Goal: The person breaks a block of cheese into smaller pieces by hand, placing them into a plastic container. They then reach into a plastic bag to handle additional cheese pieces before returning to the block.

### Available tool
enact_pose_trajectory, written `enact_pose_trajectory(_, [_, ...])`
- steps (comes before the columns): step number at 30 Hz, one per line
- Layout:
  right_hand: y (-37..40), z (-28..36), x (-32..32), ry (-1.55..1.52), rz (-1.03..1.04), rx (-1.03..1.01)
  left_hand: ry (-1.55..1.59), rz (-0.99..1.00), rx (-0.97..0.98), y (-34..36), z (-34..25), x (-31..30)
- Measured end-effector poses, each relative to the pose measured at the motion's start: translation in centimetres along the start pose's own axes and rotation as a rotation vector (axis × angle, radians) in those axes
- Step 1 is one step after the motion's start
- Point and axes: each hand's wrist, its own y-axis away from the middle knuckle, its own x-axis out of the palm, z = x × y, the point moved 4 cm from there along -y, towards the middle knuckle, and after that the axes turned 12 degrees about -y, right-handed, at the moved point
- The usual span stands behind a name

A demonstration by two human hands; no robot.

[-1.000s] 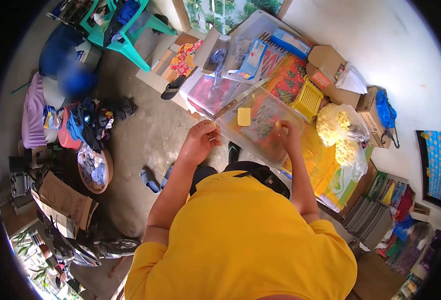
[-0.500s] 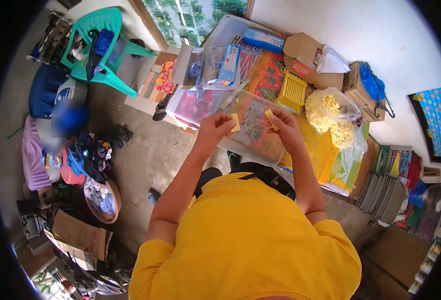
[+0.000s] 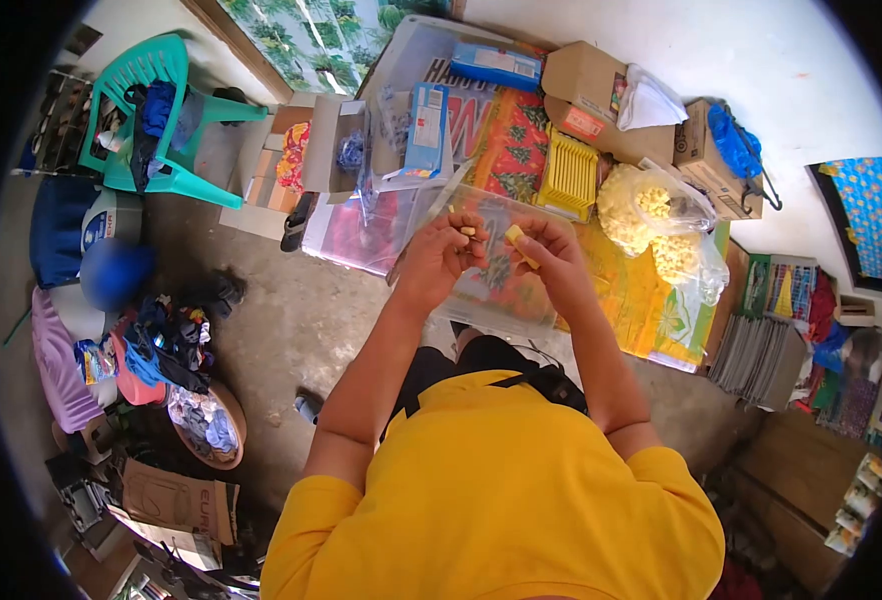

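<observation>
Cluttered tabletop [image 3: 651,305]; left hand [image 3: 439,258] and right hand [image 3: 559,262], now lifted off the clear tray [image 3: 491,295], each pinch a yellow piece [image 3: 514,237].

The cloth-covered table [image 3: 646,305] bears a clear tray [image 3: 496,295], yellow basket [image 3: 568,178], filled bags [image 3: 651,212] — and cardboard boxes [image 3: 583,82].

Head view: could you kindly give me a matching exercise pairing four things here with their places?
Things:
1. yellow strip
2. small yellow bit
3. green chair
4. yellow basket
Places:
a. beside the bag of yellow pieces
b. in the left hand
c. on the floor, far left
d. in the right hand
Pairs: 1-d, 2-b, 3-c, 4-a
</observation>
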Motion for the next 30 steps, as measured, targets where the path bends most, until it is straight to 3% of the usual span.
enact_pose_trajectory(4, [-1.2,-1.0,-1.3,0.037,-0.02,0.006,0.019,-0.075,-0.05,-1.0,0.9,-0.6])
enact_pose_trajectory(13, [-1.2,1.4,-1.0,0.07,0.033,-0.07,-0.598,-0.018,-0.059,-1.3,-1.6,3.3])
enact_pose_trajectory(19, [-0.3,2.8,-0.7,0.05,0.108,-0.09,-0.575,0.031,-0.009,-0.6,-1.8,4.8])
enact_pose_trajectory(30, [0.1,2.7,-1.6,0.028,0.234,-0.059,-0.486,-0.105,0.006,1.1,-0.4,5.2])
